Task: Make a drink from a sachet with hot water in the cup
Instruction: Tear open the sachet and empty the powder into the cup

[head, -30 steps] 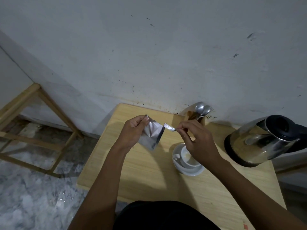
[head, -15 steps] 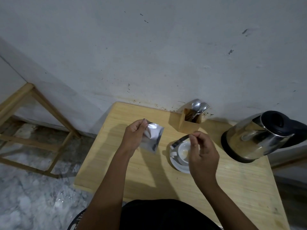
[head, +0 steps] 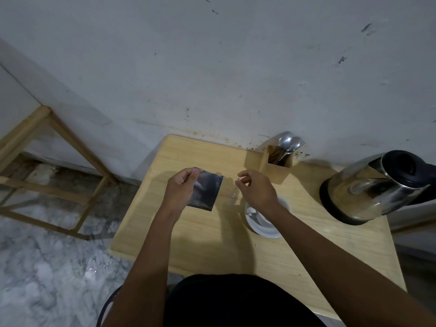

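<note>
Head view: the left hand [head: 181, 187] pinches a silver sachet [head: 205, 191] above the table's [head: 212, 244] left side. The right hand [head: 257, 192] hovers curled over the cup [head: 256, 217]; I cannot tell whether it holds anything. Tilting the sachet, if torn open, could spill powder.

Single head-worn wide-angle view, looking down and forward, close over table [head: 212, 244], facing wall [head: 212, 67]

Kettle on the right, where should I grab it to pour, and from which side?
Take the black handle at the kettle's far right, reaching in from the right with the right hand. It juts clear of the rounded steel body, which may be hot and is too wide to wrap.
</note>
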`<state>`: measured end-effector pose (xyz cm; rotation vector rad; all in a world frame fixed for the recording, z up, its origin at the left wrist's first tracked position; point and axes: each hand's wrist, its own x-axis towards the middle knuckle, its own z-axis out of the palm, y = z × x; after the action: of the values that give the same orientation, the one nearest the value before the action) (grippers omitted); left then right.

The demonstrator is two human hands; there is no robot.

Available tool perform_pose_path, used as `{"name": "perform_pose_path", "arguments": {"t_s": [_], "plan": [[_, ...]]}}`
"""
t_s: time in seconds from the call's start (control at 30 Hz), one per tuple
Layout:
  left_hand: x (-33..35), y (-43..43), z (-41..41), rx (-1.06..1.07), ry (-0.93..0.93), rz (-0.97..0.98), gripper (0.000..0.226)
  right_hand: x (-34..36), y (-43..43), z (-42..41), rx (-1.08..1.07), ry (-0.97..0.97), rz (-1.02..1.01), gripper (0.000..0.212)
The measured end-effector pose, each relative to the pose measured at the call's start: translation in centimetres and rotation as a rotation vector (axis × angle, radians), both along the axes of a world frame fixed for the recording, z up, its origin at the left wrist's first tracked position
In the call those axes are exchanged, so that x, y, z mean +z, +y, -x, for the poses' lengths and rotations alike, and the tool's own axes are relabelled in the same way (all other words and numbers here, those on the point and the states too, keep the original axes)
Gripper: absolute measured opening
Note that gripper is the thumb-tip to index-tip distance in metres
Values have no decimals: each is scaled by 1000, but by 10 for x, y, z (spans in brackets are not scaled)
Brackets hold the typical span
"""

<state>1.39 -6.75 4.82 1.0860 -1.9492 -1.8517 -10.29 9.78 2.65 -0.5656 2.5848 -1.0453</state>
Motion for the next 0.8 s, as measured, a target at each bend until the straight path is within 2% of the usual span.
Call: {"name": "perform_pose_path", "arguments": {"t_s": [0.17,0.4,0.53,0.6,0.67,0.8], "plan": [[-5,-1,-5,6,-19,12,23,-24,-39,9,86,-35,-233,18],[-10,1,-2,44,-3,-43,28,-49,-47,17,189,-127,-216,24],[-13,2,0,64,-10,-81,25,-27,-39,17,88,-85,13,28],[-13,3,0,85,12,-134,25,-3,-28,7,-23,-209,211,28],[-13,6,2,114,80,-244,23,14,-12,-6,-34,-358,351,20],[-9,21,10,101,230,-475,16,15,16,-30,160,-449,301,12]]}}
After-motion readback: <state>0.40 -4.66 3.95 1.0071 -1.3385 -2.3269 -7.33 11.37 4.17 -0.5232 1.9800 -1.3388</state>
